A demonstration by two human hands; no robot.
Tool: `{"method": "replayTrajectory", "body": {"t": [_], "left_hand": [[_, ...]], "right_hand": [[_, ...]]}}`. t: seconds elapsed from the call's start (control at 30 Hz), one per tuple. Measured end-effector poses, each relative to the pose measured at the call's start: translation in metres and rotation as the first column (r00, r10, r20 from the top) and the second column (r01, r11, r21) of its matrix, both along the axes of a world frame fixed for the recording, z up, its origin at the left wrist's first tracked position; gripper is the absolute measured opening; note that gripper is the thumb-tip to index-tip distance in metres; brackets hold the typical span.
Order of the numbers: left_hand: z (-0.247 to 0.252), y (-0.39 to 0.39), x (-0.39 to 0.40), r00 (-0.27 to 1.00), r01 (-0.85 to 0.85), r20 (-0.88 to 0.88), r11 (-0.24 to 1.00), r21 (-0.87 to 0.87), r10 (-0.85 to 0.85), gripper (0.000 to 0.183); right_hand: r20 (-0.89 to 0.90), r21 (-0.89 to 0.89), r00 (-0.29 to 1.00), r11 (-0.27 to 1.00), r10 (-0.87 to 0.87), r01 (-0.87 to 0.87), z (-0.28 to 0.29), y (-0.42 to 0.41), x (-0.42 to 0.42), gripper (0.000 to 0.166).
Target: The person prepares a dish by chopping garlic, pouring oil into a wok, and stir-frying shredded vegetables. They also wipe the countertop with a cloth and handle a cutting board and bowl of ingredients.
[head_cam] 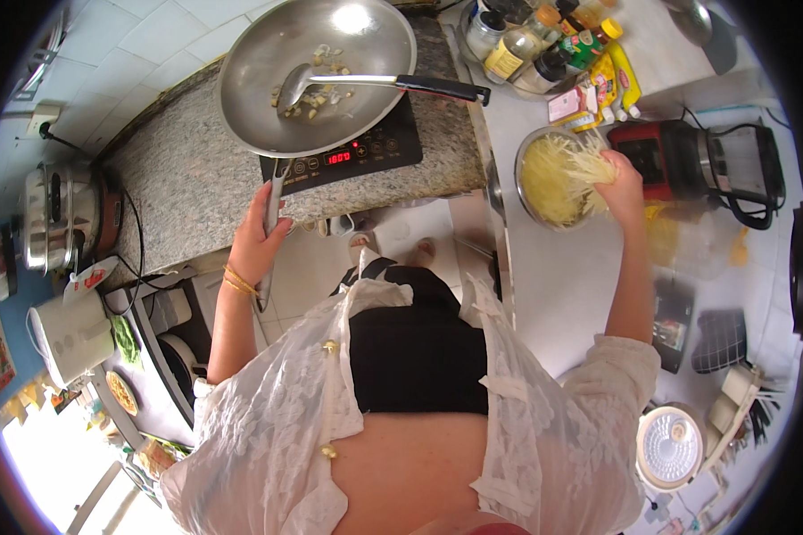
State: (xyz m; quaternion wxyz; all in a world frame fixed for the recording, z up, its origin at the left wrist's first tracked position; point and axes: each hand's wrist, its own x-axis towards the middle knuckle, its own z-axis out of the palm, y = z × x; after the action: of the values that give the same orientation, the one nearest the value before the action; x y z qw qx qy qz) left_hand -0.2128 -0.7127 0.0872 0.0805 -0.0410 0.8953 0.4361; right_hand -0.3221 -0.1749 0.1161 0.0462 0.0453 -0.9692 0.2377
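Note:
My left hand (257,234) is closed around the long metal handle (272,207) of a wide steel wok (247,73). The wok rests on a black induction cooktop (294,177) with a lit red display. Chopped pale pieces, perhaps garlic and scallion (316,102), lie in the wok. A steel ladle (298,83) leans in it, its black handle (438,87) reaching past the right rim. My right hand (621,184) grips a bunch of pale shredded vegetable (592,164). It is over a metal bowl (520,180) that holds more of the shreds (549,177).
Several seasoning bottles (542,47) crowd a round tray at the back right, with squeeze packets (602,93) beside them. A red and black blender-like appliance (662,160) lies right of the bowl. At left are a steel pot cooker (63,214) and its cord. A gap of floor separates the counters.

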Motion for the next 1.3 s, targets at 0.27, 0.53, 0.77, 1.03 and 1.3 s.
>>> {"method": "replayTrajectory", "body": {"t": [0.27, 0.53, 0.77, 1.03, 1.3], "left_hand": [[0.000, -0.003, -0.003, 1.000, 0.002, 0.029, 1.000, 0.007, -0.003, 0.060], [-0.003, -0.005, 0.001, 1.000, -0.006, 0.016, 0.998, 0.058, 0.005, 0.062], [0.002, -0.006, -0.004, 0.998, 0.065, 0.002, 0.998, -0.012, -0.065, 0.066], [0.006, -0.006, -0.003, 0.995, 0.103, 0.014, 0.992, -0.074, -0.102, 0.067], [-0.002, -0.008, 0.000, 0.996, 0.086, -0.024, 0.994, -0.073, -0.088, 0.064]], "right_hand": [[0.150, 0.068, 0.986, 0.996, -0.073, 0.063, -0.041, 0.020, 0.004, 0.046], [0.013, -0.050, 0.999, 0.998, 0.050, -0.049, 0.095, -0.047, -0.049, 0.049], [0.028, -0.146, 0.908, 0.900, 0.419, -0.411, 0.080, -0.251, -0.189, 0.049], [0.583, -0.029, 0.716, 0.891, 0.383, -0.453, -0.020, -0.373, -0.205, 0.081], [-0.053, 0.025, 0.912, 0.914, 0.407, -0.406, 0.140, -0.283, -0.148, 0.025]]}}
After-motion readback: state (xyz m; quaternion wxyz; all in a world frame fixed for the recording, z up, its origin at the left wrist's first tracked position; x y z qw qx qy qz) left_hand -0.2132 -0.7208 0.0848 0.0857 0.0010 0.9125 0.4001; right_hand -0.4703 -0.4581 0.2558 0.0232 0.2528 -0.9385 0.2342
